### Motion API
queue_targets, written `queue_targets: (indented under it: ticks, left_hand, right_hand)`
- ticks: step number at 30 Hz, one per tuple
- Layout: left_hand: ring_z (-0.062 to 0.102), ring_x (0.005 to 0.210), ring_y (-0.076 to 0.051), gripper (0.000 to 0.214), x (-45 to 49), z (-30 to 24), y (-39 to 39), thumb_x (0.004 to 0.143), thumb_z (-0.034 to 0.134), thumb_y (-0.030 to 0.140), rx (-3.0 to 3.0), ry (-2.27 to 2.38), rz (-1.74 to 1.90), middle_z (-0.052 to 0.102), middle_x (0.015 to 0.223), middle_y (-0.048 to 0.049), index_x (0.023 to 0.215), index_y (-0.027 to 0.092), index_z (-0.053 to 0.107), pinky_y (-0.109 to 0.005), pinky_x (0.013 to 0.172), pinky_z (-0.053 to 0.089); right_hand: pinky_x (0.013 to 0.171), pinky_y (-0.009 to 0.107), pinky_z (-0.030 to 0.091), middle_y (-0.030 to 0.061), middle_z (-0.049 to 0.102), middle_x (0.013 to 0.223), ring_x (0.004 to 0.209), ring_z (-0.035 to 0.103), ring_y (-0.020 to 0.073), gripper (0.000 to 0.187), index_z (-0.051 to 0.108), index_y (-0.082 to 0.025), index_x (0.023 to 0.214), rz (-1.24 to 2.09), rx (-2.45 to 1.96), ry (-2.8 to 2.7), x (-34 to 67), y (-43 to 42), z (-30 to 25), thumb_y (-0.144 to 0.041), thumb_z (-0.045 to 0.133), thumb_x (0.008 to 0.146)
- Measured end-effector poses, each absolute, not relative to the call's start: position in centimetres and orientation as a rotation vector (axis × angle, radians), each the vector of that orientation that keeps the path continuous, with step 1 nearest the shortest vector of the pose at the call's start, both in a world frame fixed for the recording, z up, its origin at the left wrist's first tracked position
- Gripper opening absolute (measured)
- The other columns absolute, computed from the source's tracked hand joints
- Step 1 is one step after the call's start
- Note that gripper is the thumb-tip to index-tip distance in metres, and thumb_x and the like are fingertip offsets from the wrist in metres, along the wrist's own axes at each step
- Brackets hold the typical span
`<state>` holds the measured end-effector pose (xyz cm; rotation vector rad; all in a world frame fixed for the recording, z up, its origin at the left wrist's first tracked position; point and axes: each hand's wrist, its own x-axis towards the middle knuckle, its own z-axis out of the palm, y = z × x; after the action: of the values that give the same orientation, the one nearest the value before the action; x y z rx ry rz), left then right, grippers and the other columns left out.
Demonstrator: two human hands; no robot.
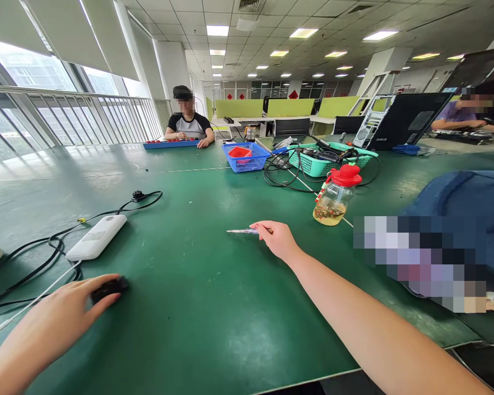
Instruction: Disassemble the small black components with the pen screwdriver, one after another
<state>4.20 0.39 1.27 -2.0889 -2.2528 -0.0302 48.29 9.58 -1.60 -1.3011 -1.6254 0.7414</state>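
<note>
My right hand (276, 238) reaches out over the middle of the green table (197, 307), fingers closed on a thin clear-handled screwdriver (242, 231) whose tip points left just above the mat. My left hand (68, 312) lies near the front left edge, fingers curled over a small black object (112, 286) that I cannot name. A white power bank (96, 237) with black cables lies just beyond the left hand.
A glass bottle (335, 198) with a red lid stands right of the right hand. Blue basket (246, 156), teal basket (327, 159) with cables and a computer case (403, 122) sit farther back. A person (188, 125) sits at the far side; another person (473, 109) at far right. A blue bag (465, 200) lies right.
</note>
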Motion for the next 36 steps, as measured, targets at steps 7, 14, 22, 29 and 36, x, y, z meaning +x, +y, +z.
queue_targets:
  ticks: [7, 14, 22, 29, 36]
  left_hand:
    - [0.066, 0.094, -0.027, 0.037, 18.1, 4.0, 4.9, 0.085, 0.048, 0.048, -2.565, -1.829, -0.030, 0.074, 0.099, -0.0034, 0.114, 0.033, 0.066, -0.036, 0.085, 0.048]
    - [0.064, 0.096, -0.028, 0.025, 24.3, 2.4, 9.3, 0.088, 0.051, 0.036, -2.655, -1.665, -0.196, 0.073, 0.102, -0.0038, 0.106, 0.028, 0.067, -0.039, 0.084, 0.047]
    - [0.054, 0.116, -0.028, 0.037, 23.4, 0.5, 9.7, 0.087, 0.052, 0.034, -2.763, -1.638, -0.461, 0.065, 0.124, -0.0044, 0.123, 0.025, 0.057, -0.044, 0.100, 0.043]
    - [0.055, 0.116, -0.028, 0.045, 23.1, -0.2, 10.3, 0.084, 0.056, 0.032, -2.813, -1.735, -0.625, 0.063, 0.122, -0.0079, 0.128, 0.023, 0.053, -0.045, 0.101, 0.044]
    - [0.057, 0.112, -0.026, 0.057, 23.0, -0.2, 11.1, 0.079, 0.066, 0.029, -2.982, -1.826, -0.708, 0.067, 0.117, -0.0028, 0.133, 0.030, 0.048, -0.043, 0.101, 0.045]
  right_hand:
    - [0.049, 0.025, 0.038, 0.0017, 0.061, 0.064, 0.050, 0.050, 0.0130, 0.039, 0.074, -0.017, 0.100, 0.784, -1.312, -1.598, 48.5, 9.7, -1.8, -0.042, 0.048, 0.085]
    - [0.064, 0.026, 0.041, 0.0014, 0.066, 0.078, 0.068, 0.057, 0.0154, 0.032, 0.067, -0.026, 0.116, 0.429, -1.433, -2.082, 47.9, 9.0, -1.2, -0.028, 0.051, 0.089]
    - [0.066, 0.027, 0.040, 0.0042, 0.067, 0.092, 0.082, 0.060, 0.0187, 0.029, 0.068, -0.026, 0.113, 0.210, -1.546, -2.354, 47.2, 7.7, -0.2, -0.020, 0.055, 0.088]
    - [0.064, 0.026, 0.041, 0.0019, 0.067, 0.094, 0.079, 0.062, 0.0165, 0.028, 0.066, -0.029, 0.114, 0.390, -1.655, -2.397, 47.3, 6.8, 0.9, -0.026, 0.054, 0.089]
    - [0.060, 0.028, 0.042, 0.0024, 0.068, 0.092, 0.077, 0.064, 0.0206, 0.028, 0.063, -0.028, 0.115, 0.386, -1.844, -2.506, 46.4, 5.3, 2.9, -0.035, 0.053, 0.091]
